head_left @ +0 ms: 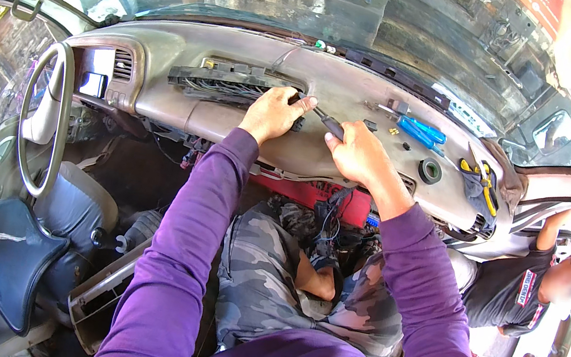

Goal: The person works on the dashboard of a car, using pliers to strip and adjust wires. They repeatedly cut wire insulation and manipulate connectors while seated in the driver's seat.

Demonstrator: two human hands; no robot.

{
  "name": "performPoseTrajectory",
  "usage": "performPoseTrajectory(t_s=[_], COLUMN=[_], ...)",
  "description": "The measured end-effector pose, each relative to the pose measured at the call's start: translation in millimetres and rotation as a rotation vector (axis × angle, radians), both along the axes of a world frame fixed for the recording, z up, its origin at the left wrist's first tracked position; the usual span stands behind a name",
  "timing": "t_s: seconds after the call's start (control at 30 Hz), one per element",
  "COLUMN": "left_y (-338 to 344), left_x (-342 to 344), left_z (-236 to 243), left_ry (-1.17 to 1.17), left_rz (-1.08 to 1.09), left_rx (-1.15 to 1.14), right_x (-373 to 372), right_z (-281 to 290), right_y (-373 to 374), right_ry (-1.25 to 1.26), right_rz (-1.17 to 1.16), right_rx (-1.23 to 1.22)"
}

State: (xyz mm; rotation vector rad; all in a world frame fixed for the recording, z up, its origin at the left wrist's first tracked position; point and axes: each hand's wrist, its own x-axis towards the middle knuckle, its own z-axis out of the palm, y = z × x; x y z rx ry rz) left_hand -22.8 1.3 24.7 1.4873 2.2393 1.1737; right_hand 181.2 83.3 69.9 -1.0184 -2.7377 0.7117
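Note:
My right hand (362,157) is closed around a slim tool with a dark handle (332,124); its thin end points toward my left hand. My left hand (275,112) pinches with thumb and fingers at that end; what lies between them is too small to make out. Beneath the left hand's fingers runs a long black strip with a bundle of dark wires (229,87), lying on the beige dashboard (223,122). Part of the bundle is hidden by the left hand. Both hands are over the middle of the dashboard.
Blue-handled tools (421,133), a black tape roll (430,171) and yellow-and-black pliers (487,189) lie on the dashboard's right. The steering wheel (28,115) stands left. Loose wires (329,211) hang below the dashboard. Another person (515,286) is at the right door opening.

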Motion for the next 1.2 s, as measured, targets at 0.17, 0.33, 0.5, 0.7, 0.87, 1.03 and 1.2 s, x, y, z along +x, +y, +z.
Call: performPoseTrajectory(t_s=[0.17,0.33,0.5,0.7,0.87,1.03,1.2], left_y=[3,4,6,8,2,-2,-2], left_x=[2,5,6,8,7,-30,-18], left_z=[-3,5,-1,-6,3,-29,-19], left_ry=[0.028,-0.004,0.021,0.032,0.031,0.234,-0.323], left_rz=[0.055,0.079,0.083,0.176,0.066,-0.252,-0.231], left_rx=[0.014,-0.077,0.011,0.058,0.017,0.348,0.239], right_x=[0,-4,-7,-19,-30,-8,10], right_z=[-3,-5,-4,-10,15,3,-23], right_y=[6,21,27,2,19,-5,-4], right_ry=[0.033,0.007,-0.021,-0.137,-0.255,-0.203,-0.077], right_rz=[-0.011,0.017,0.024,-0.046,-0.054,-0.054,-0.017], right_rx=[-0.02,-0.082,-0.085,0.2,-0.187,0.164,0.36])
